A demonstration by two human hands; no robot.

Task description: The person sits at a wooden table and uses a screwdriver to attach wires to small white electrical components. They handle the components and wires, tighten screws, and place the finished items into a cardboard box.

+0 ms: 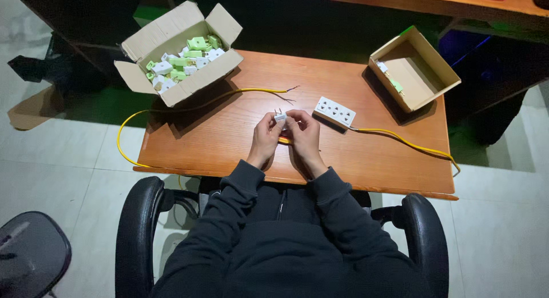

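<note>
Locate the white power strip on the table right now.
In the head view, the white power strip lies flat on the wooden table, just right of the person's right hand and left of the nearly empty cardboard box.

An open brown cardboard box (174,75) of green-and-white plugs sits at the table's far left; a smaller open tan box (426,66) stands far right

The person wears a dark, charcoal-black hooded sweatshirt of soft, thick fabric, with a zip running down the middle of the chest, and long, loose sleeves ending in ribbed cuffs at the wrists, leaving the left hand (265,135) and right hand (305,133) bare
</note>
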